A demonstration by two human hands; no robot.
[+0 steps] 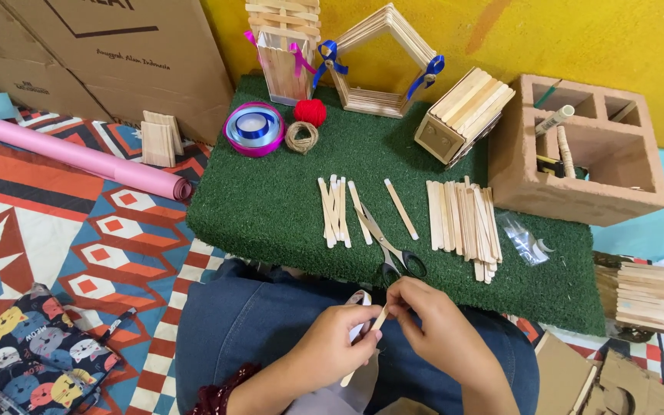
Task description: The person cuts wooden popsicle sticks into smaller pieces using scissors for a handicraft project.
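Both hands meet over my lap: my left hand (330,347) pinches a wooden craft stick (364,343) near its middle, while my right hand (433,323) pinches its upper end, fingers curled in. Just beyond my knuckles, scissors (387,247) lie on the green turf mat (270,207), between a small bundle of sticks (333,211) and a larger stick pile (463,223). Farther back stand a ribbon roll (253,128), a stick house frame (384,61) and a clay block (582,150).

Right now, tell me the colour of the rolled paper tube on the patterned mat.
Pink paper roll, head view.
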